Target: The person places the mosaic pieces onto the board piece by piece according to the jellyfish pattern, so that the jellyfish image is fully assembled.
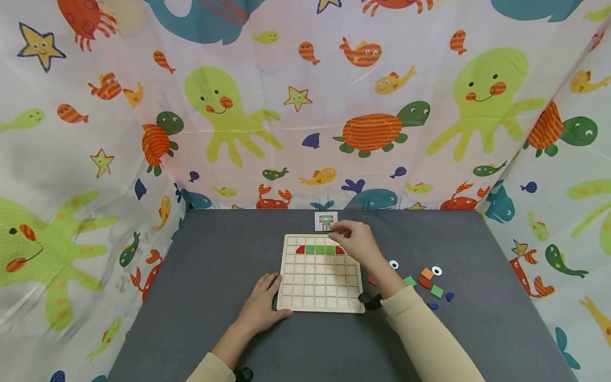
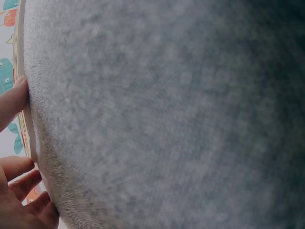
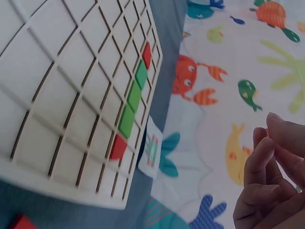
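A square wooden grid board [image 1: 320,281] lies on the dark table. One row near its far edge has green square pieces [image 1: 321,249] between two red rounded pieces [image 1: 300,250]. My left hand [image 1: 261,303] rests at the board's left edge, fingers along the side and thumb by the near corner. Raised over the far right corner, my right hand [image 1: 355,241] pinches with thumb and index finger [image 3: 259,152]. A thin sliver shows between those fingertips; the fingers hide its shape. Just beyond them lies a small printed card [image 1: 325,220], partly overlapped by the fingers.
Loose pieces lie right of the board: white rings [image 1: 436,270], an orange square [image 1: 427,273], a red piece [image 1: 424,283], green squares [image 1: 436,291] and blue pieces [image 1: 450,296]. Some are partly behind my right forearm. A printed cloth [image 1: 305,116] hangs behind the table.
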Action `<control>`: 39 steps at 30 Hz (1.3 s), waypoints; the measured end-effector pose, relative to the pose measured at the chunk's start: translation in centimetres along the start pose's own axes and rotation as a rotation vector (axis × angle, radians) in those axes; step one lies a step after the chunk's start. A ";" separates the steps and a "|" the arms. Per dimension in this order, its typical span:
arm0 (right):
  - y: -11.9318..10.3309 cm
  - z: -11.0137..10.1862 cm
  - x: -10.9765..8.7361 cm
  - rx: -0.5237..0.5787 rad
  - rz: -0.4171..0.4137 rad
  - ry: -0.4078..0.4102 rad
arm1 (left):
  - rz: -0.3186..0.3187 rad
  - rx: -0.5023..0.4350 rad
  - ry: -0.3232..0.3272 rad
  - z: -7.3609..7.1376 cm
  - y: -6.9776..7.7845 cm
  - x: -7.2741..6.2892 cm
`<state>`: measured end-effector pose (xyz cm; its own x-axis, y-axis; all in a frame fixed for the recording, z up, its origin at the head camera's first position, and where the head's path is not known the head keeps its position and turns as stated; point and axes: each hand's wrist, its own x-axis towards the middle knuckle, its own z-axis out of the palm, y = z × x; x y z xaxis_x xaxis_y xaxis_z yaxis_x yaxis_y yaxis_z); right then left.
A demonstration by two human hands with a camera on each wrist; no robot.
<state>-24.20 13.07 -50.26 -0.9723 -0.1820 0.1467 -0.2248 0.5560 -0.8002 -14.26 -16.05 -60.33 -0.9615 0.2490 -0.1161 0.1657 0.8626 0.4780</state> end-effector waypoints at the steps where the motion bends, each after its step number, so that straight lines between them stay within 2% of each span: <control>1: 0.1 -0.4 -0.3 -0.006 0.002 0.013 | 0.001 0.001 0.000 0.0 0.0 0.0; 9: 1.6 -2.6 -2.3 -0.060 0.036 0.064 | -0.002 -0.007 0.001 -0.1 0.1 -0.1; 18: 4.6 -4.8 -4.6 -0.051 0.099 0.099 | -0.011 -0.003 0.005 -0.2 0.1 -0.1; 25: 7.4 -5.9 -5.8 -0.099 0.153 0.109 | -0.008 -0.003 0.005 -0.3 0.4 -0.1; 29: 9.0 -5.9 -6.0 -0.157 0.179 0.087 | -0.013 -0.005 -0.002 -0.3 0.5 -0.2; 39: 11.6 -5.6 -5.6 -0.327 0.210 -0.068 | -0.005 -0.002 0.014 -0.1 0.4 -0.1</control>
<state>-21.77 25.07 -57.11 -0.9953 -0.0840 -0.0477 -0.0409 0.8136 -0.5800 -14.11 -15.76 -59.98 -0.9653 0.2383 -0.1064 0.1603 0.8631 0.4789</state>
